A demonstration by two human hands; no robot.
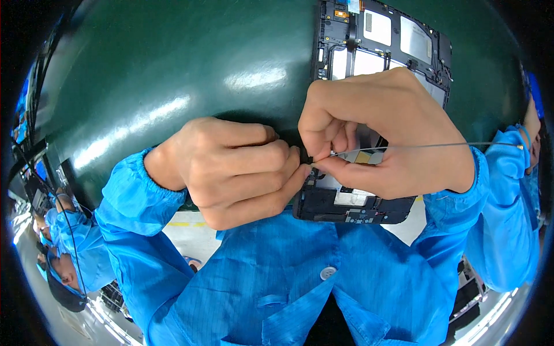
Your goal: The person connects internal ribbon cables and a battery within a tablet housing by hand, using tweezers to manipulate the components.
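An opened tablet lies with its back cover off on a dark green mat, circuit parts and white panels showing. The left hand is curled just left of the tablet's lower edge. The right hand rests over the tablet's middle, pinching a thin cable that runs out to the right. Both hands' fingertips meet at the tablet's left edge. Blue sleeves sit below it.
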